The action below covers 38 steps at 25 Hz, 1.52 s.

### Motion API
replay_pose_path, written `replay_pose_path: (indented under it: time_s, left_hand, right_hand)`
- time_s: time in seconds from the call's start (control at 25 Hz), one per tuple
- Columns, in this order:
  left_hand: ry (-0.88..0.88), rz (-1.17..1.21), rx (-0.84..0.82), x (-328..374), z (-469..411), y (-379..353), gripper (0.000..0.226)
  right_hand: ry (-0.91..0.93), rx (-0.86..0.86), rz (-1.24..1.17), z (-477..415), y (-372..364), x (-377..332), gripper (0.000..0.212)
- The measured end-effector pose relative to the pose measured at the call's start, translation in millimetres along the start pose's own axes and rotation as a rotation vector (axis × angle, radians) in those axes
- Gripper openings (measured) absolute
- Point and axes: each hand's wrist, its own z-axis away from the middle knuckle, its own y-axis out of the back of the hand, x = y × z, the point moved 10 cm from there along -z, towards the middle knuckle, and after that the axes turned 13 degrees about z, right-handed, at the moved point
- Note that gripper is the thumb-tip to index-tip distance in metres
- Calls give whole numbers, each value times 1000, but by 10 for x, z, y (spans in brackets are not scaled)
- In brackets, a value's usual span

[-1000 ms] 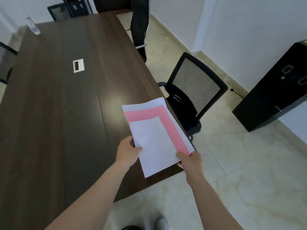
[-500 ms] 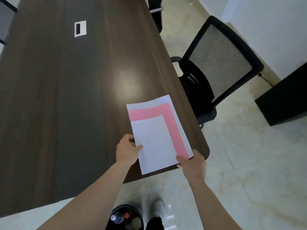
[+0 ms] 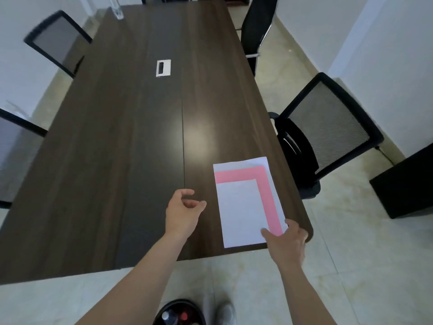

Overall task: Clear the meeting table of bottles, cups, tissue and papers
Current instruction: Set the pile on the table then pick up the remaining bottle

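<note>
A stack of papers, white sheets with a pink one between them, lies flat on the dark wooden meeting table near its front right corner. My right hand rests on the stack's near right corner, thumb and a fingertip on top of the sheets. My left hand hovers over the table just left of the papers, fingers loosely curled and holding nothing. A clear bottle stands at the table's far left end.
A white cable outlet sits in the table's middle. Black mesh chairs stand to the right, far right and left. A black cabinet is at the right. A black bin holding bottles sits by my feet.
The papers, held in both hands before, now lie on the table. My left hand has let go and moved left. The right hand's pinch has loosened to a touch.
</note>
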Motion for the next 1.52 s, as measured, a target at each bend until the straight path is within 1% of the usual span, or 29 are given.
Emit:
replay_pose_path:
  time_s: [0.16,0.32,0.4,0.48,0.64,0.76,0.88,1.0,1.12,1.28,1.44,1.52]
  left_hand:
    - [-123,142,19,502,287,836,35]
    - [-278,262,76,979,775,2037,29]
    - [-338,320,95,1134,1071,2577,27]
    - [-390,400,101,1238,1428,3244,26]
    - [-512,456,128,1407,2088,4598,25]
    - [-533,474,206,1351,2504,5540,25]
    - [-519,497,301,1099,2884,6500,22]
    - [-518,544,408,862,3129,7203,22]
    - [-504,578,482,707,3161,7575,24]
    - [-455,589,542,574,2839,8029,24]
    - [-465,558,570,788,2221,8452,25]
    - [-459,541,565,1021,1793,8592,25]
  right_hand:
    - [290,-4,-234,736,253,-1084,54]
    - [534,-89,-440,1918,455,-2099,37]
    - [640,-166,-510,2555,464,-2456,32]
    - [752,-246,-556,3381,366,-2823,30]
    - [967,-401,-627,5045,94,-3467,25]
    - [1005,-550,-615,5920,-301,-3754,18]
    - [1027,-699,-584,6757,-803,-4016,20]
    - [1051,-818,-568,7372,-1227,-4231,25]
    - [1052,-873,-531,7652,-1573,-4382,25]
    - [1061,-867,-530,7761,-1936,-4953,24]
    - [1038,-835,-675,7545,-2136,-5729,12]
    - [1003,-834,-738,7400,-2190,-6128,16]
